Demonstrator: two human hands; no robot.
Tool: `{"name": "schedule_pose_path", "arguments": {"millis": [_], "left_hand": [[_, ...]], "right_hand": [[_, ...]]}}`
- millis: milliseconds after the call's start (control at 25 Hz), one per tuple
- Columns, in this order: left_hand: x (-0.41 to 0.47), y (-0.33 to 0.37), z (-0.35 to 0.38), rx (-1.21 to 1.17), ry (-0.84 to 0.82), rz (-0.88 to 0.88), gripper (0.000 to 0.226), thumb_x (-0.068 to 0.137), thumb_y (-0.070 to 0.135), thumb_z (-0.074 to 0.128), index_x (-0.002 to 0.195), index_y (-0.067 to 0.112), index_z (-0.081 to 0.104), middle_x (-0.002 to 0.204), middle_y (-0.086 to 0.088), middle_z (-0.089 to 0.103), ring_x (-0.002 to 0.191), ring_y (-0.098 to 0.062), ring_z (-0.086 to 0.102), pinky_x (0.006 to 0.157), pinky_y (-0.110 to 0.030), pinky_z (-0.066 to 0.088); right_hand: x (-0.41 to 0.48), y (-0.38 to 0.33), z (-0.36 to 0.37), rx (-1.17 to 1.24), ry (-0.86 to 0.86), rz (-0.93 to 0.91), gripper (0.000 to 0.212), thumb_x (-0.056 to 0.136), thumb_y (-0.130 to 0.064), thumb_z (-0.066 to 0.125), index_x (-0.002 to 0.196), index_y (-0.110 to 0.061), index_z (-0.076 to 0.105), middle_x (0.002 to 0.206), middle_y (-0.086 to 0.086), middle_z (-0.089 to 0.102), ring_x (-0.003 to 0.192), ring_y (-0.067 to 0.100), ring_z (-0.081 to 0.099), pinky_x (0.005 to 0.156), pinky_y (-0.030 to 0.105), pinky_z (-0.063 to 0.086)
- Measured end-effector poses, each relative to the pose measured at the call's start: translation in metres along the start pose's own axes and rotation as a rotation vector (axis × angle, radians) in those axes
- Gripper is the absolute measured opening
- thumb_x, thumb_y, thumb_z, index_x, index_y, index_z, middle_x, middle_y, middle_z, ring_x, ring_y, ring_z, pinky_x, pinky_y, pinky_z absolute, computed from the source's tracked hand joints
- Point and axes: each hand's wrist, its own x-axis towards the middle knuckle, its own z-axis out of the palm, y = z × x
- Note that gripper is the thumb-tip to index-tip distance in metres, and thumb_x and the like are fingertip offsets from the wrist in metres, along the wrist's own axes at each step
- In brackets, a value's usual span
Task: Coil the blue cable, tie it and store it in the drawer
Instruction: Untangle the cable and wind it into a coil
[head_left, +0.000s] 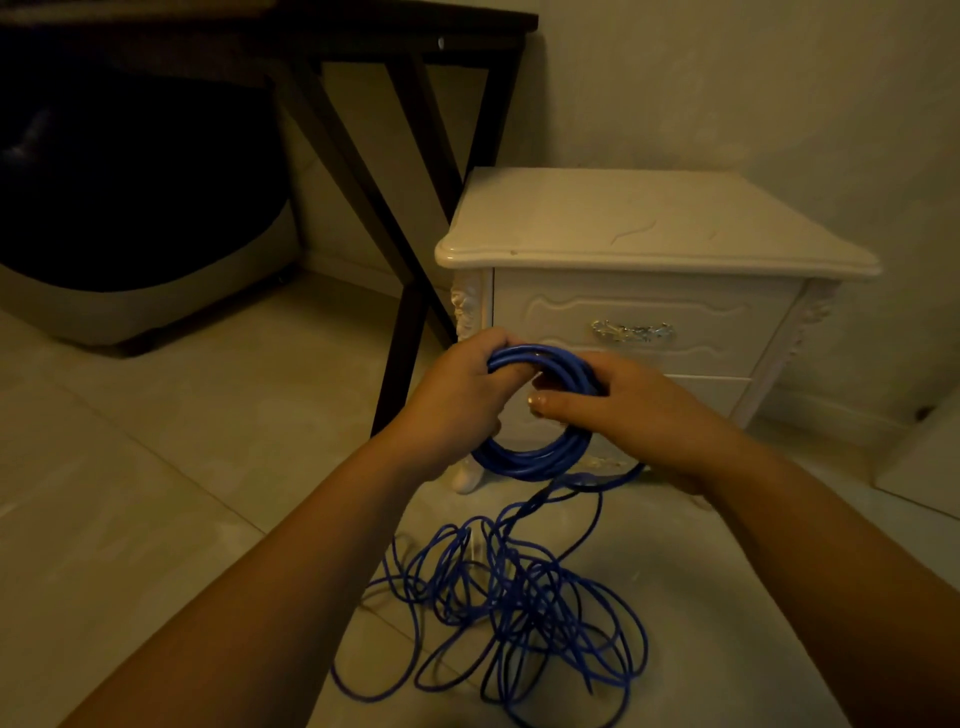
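Both hands raised, left hand (457, 400) and right hand (639, 410) gripping blue cable (535, 457) coil

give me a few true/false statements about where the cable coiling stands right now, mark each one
1. Both hands grip the coiled part of the blue cable. True: the left hand and the right hand hold the loops.
2. All the cable is coiled. False: a loose tangle lies on the floor.
3. The top drawer of the white nightstand is open. False: it is closed.
4. A dark table leg stands left of the nightstand. True.
5. The coil rests on top of the nightstand. False: it is held in front of it.
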Motion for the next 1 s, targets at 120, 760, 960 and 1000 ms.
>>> {"name": "schedule_pose_path", "arguments": {"millis": [120, 760, 960, 1000], "left_hand": [[-0.001, 0.003, 0.004, -0.074, 0.001, -0.023, 0.013, 0.097, 0.023, 0.055, 0.101, 0.012, 0.062, 0.069, -0.001, 0.048, 0.060, -0.014, 0.045, 0.057, -0.030, 0.040], [0.001, -0.036, 0.025, 0.047, -0.461, -0.100, 0.046, 0.091, 0.014, 0.065, 0.131, 0.031, 0.051, 0.110, -0.004, 0.068, 0.102, -0.015, 0.065, 0.089, -0.025, 0.050], [-0.006, -0.053, 0.032, 0.356, -0.629, -0.127, 0.025, 0.100, 0.026, 0.051, 0.114, 0.014, 0.067, 0.079, 0.000, 0.065, 0.065, 0.001, 0.059, 0.063, -0.010, 0.044], [-0.005, -0.051, 0.033, 0.359, -0.583, -0.109, 0.027, 0.102, 0.027, 0.046, 0.111, 0.014, 0.068, 0.073, 0.003, 0.059, 0.060, 0.001, 0.054, 0.058, -0.008, 0.041]], "right_hand": [[0.005, 0.004, 0.008, 0.186, 0.131, 0.017, 0.014, 0.094, -0.024, 0.056, 0.105, -0.023, 0.063, 0.070, -0.004, 0.068, 0.067, 0.009, 0.068, 0.072, 0.023, 0.056], [0.006, -0.012, -0.008, 1.449, 0.135, 0.286, 0.019, 0.071, -0.011, 0.054, 0.084, -0.003, 0.065, 0.067, 0.010, 0.065, 0.047, 0.019, 0.065, 0.043, 0.030, 0.055], [0.004, -0.015, -0.021, 1.517, 0.161, 0.210, 0.018, 0.061, -0.003, 0.062, 0.077, -0.002, 0.069, 0.073, 0.009, 0.063, 0.054, 0.019, 0.066, 0.044, 0.030, 0.055], [0.006, -0.012, -0.023, 1.496, 0.174, 0.189, 0.016, 0.057, 0.001, 0.066, 0.071, -0.002, 0.071, 0.073, 0.008, 0.060, 0.063, 0.019, 0.065, 0.052, 0.034, 0.059]]}}
